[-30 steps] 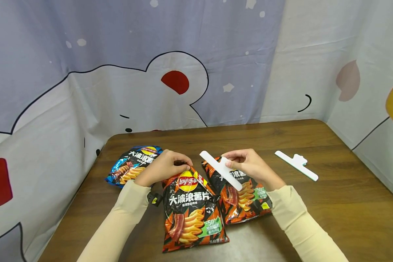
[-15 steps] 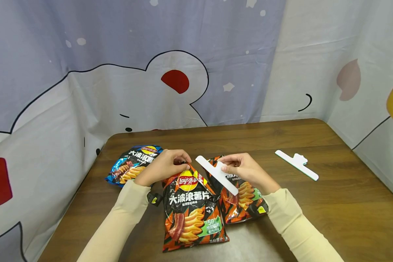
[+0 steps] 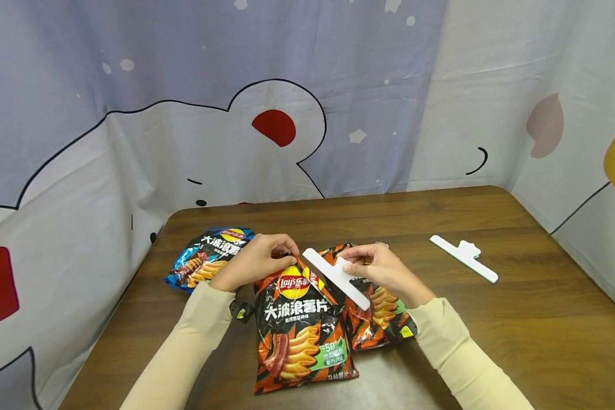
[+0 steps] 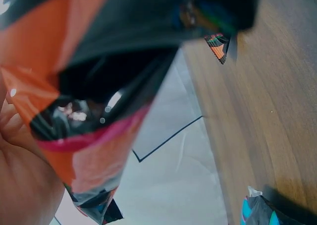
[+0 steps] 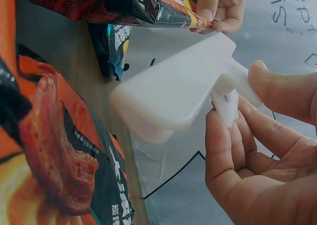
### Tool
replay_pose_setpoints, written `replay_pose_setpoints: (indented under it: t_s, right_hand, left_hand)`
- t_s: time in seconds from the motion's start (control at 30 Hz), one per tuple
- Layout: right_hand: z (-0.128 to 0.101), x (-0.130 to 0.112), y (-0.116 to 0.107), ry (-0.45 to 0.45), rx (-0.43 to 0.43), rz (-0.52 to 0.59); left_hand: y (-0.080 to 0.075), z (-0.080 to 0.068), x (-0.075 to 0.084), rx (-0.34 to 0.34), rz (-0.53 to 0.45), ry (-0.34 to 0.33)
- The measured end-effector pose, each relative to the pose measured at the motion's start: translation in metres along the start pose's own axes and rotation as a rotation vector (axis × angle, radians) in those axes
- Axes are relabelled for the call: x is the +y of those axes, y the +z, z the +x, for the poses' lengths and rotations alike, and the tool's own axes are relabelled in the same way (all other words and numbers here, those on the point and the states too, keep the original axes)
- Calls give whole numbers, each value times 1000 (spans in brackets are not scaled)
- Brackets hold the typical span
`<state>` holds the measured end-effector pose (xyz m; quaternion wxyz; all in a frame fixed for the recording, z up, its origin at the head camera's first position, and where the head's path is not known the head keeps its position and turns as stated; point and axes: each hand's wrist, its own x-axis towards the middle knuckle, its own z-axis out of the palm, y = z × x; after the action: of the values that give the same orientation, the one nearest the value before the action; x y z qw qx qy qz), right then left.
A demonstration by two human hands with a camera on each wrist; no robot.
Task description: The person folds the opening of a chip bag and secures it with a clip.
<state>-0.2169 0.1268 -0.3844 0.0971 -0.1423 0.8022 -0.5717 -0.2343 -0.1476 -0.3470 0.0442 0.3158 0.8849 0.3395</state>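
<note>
Nearer the bag top (image 3: 293, 263) now — clip (image 3: 335, 278).

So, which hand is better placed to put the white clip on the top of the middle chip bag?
The right hand, most likely. It already pinches the white clip close beside the middle chip bag, while the left hand grips that bag's top edge.

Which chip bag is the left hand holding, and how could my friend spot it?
On the brown table, three chip bags lie near the hands. It is the middle orange-and-black bag, nearest the person, its top pinched by the left hand. Unlike the blue bag, it is orange.
</note>
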Motion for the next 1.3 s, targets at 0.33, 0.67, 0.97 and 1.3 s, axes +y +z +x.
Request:
replay_pose_setpoints:
  t_s: [0.33,0.67,0.97,1.3]
  right_hand:
    - [-1,3,4,-27,-13,16]
    - [-3,2,4,-17,-21,13]
    - [-1,2,4,-24,-31,21]
    - [1,1,4,-30,-35,43]
  left_hand:
    - [1,0,0,6,-11,10]
    - [3,1,-5,17,-16,-9]
    - [3,1,-3,13,-32,-12]
    - [3,2,-4,20,-44,-22]
